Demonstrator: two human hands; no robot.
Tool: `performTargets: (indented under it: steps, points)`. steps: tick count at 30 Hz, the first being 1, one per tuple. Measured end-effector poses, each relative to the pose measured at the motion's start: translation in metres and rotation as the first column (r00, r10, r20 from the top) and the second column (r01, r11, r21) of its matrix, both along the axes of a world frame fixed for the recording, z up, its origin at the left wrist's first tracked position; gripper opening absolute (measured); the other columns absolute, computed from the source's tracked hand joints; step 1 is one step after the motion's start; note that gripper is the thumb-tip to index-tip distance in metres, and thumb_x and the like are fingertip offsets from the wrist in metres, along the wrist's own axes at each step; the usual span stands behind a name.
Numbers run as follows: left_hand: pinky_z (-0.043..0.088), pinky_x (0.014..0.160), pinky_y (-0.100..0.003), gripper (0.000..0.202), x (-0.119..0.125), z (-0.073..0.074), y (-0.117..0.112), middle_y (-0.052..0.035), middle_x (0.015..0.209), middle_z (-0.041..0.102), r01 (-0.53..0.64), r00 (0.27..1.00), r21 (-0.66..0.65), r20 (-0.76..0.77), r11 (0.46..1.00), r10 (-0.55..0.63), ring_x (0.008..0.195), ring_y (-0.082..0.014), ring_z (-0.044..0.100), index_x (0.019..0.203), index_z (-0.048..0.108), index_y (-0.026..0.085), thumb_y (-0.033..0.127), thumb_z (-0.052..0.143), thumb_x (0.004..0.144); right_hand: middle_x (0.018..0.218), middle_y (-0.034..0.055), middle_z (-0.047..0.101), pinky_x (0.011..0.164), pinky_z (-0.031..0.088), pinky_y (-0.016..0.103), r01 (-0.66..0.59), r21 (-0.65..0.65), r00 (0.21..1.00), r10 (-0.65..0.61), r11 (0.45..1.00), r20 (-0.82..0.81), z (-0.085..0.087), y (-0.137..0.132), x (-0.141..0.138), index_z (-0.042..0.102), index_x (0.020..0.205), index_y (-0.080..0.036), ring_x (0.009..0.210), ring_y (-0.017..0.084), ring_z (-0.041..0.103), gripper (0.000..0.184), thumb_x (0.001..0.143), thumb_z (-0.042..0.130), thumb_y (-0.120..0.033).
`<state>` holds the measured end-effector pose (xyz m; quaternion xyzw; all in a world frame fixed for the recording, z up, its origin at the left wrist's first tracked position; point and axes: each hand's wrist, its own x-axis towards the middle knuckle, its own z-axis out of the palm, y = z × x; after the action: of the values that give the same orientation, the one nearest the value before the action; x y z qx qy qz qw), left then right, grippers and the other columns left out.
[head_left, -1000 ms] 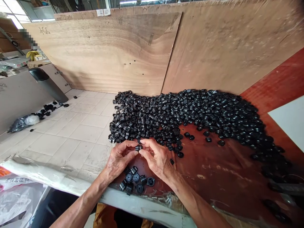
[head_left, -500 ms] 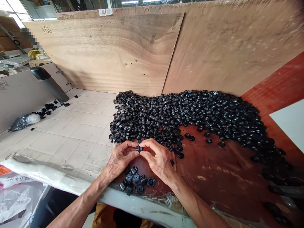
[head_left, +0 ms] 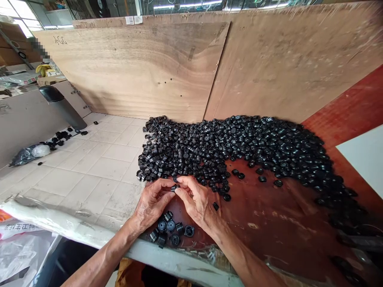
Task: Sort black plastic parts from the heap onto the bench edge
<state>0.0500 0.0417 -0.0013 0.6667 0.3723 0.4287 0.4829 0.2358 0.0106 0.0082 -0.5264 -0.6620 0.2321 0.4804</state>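
Note:
Between my two hands is a small black round plastic part [head_left: 174,188], partly covered by the fingertips. My left hand [head_left: 152,201] pinches it from the left, thumb below and forefinger above. From the right, my right hand [head_left: 196,199] closes thumb and fingertips on the same part. Just beyond the hands lies a big pile of similar black plastic parts [head_left: 191,147]. Nearer to me, below the hands, a small group of these parts [head_left: 170,226] rests on the red-brown table surface [head_left: 254,223]; some show a spoked round face.
A wooden board [head_left: 143,67] stands along the back. At the left, a dark grey bottle [head_left: 66,107] leans over scattered black pieces near a black plastic bag [head_left: 25,154]. Pale tiles [head_left: 101,171] cover the left side. A wrapped white edge [head_left: 89,229] runs along the front.
The fingers have shifted slightly around the small black part, the right fingertips rising a little. The whole view has tilted slightly; the pile and the near group look unchanged.

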Motion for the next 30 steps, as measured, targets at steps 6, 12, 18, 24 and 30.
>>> performTargets:
  steps: [6,12,18,24,30]
  points:
    - [0.059,0.076,-0.024,0.017,0.001,-0.003,0.0,-0.0028,0.1,0.078,0.013,0.997,-0.099,0.083,0.995,-0.004,0.085,-0.0157,0.072,0.108,0.075,0.021,0.03,0.076,0.093,0.084,0.0006,0.074,0.069,0.053,0.026,-0.072,-0.036,0.996,0.07,0.997,-0.056,0.001,0.002,0.001,0.07,0.096,-0.023,0.072,0.017,0.068,0.01,0.099,0.062,-0.02]
    - [0.055,0.067,-0.023,0.029,0.002,0.006,0.002,-0.0016,0.084,0.076,0.062,0.98,-0.343,0.198,0.937,0.007,0.074,-0.0147,0.07,0.103,0.075,0.018,0.038,0.085,0.085,0.1,0.0051,0.074,0.085,0.056,0.031,-0.137,0.104,0.986,0.146,0.985,-0.078,-0.001,0.005,0.002,0.074,0.097,-0.023,0.094,0.02,0.07,0.019,0.093,0.061,-0.011]
    - [0.055,0.068,-0.024,0.033,0.005,0.007,0.001,-0.0048,0.098,0.078,0.021,0.979,-0.368,0.197,0.929,0.056,0.078,-0.0153,0.071,0.102,0.076,0.018,0.04,0.088,0.08,0.102,0.0047,0.074,0.081,0.059,0.029,-0.107,-0.038,0.956,0.092,0.994,-0.279,-0.005,0.008,0.0,0.076,0.094,-0.024,0.095,0.02,0.072,0.009,0.093,0.068,-0.02]
    - [0.054,0.067,-0.023,0.035,0.005,0.012,0.001,-0.0029,0.084,0.078,0.064,0.978,-0.444,0.204,0.894,0.031,0.073,-0.0146,0.07,0.103,0.074,0.018,0.039,0.089,0.08,0.106,0.0038,0.076,0.084,0.063,0.031,-0.113,-0.071,0.939,0.083,0.991,-0.333,-0.009,0.007,-0.002,0.07,0.103,-0.024,0.094,0.02,0.075,0.024,0.085,0.063,-0.011]
    - [0.056,0.07,-0.025,0.032,0.005,0.011,0.0,-0.0038,0.091,0.079,0.069,0.977,-0.383,0.211,0.921,0.014,0.077,-0.0159,0.073,0.105,0.073,0.018,0.04,0.085,0.084,0.106,0.0051,0.077,0.081,0.064,0.03,-0.07,0.0,0.97,0.068,0.998,-0.234,-0.012,0.008,-0.001,0.069,0.113,-0.024,0.093,0.02,0.075,0.022,0.092,0.068,-0.018]
